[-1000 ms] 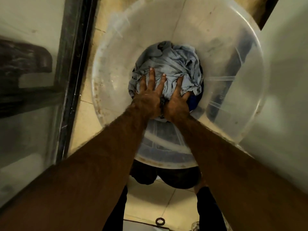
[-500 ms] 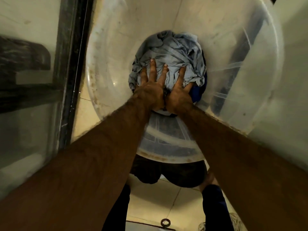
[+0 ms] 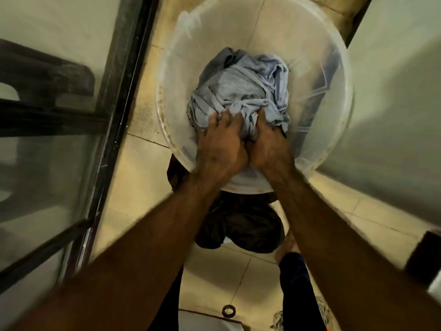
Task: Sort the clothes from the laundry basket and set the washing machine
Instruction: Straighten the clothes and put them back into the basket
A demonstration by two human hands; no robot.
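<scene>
Head view: two hands, left hand (image 3: 220, 144) and right hand (image 3: 268, 146), grip one cloth bundle (image 3: 241, 91).

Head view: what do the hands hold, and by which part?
Left hand and right hand grip the crumpled light-blue cloth by its near edge.

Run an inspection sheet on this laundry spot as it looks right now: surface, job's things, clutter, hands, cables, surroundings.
Surface: beige tiled floor, grout lines visible.
Job's things: translucent laundry basket on the floor; crumpled pale blue clothes inside it.
Clutter: dark garment on the floor at the basket's near edge; small ring on the floor; stringy bundle, partly cut off.
Hands: left hand and right hand side by side, both gripping the blue clothes.
Cables: nothing seen.
Surroundings: dark-framed glass door to the left; pale panel to the right.
</scene>
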